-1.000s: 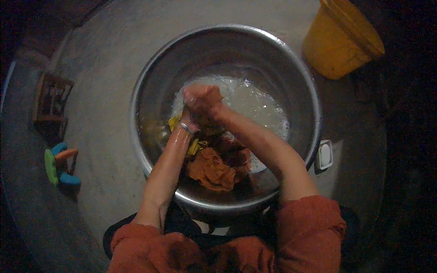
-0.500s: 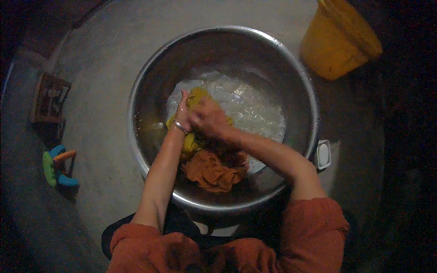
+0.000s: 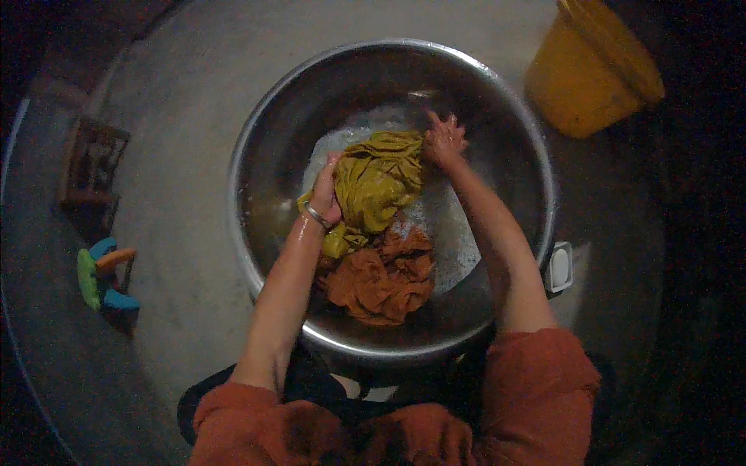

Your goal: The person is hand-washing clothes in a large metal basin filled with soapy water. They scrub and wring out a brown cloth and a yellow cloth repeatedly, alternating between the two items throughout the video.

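A wet mustard-yellow cloth [image 3: 381, 182] lies bunched in a wide steel basin [image 3: 256, 268]. My left hand [image 3: 326, 192], with a bangle at its wrist, grips the cloth's left edge; the fingers are partly hidden by the folds. Just beyond the cloth's right edge is my right hand [image 3: 445, 141], open with its fingers spread and holding nothing. I cannot tell whether it touches the cloth. Nearer to me, a crumpled rust-orange cloth [image 3: 377, 287] sits on the basin's bottom, against the yellow one. Shallow, cloudy water [image 3: 458, 248] shows around both cloths.
At the far right stands a yellow bucket [image 3: 594, 74]. A small white dish with a white bar of soap [image 3: 560, 266] lies by the basin's right rim. On the left are a wooden frame-like object [image 3: 93, 165] and a green, blue and orange toy [image 3: 101, 276].
My right hand has moved right, away from my left hand, and its fingers have spread. The yellow cloth, mostly covered by my hands before, now lies spread wider in the basin.
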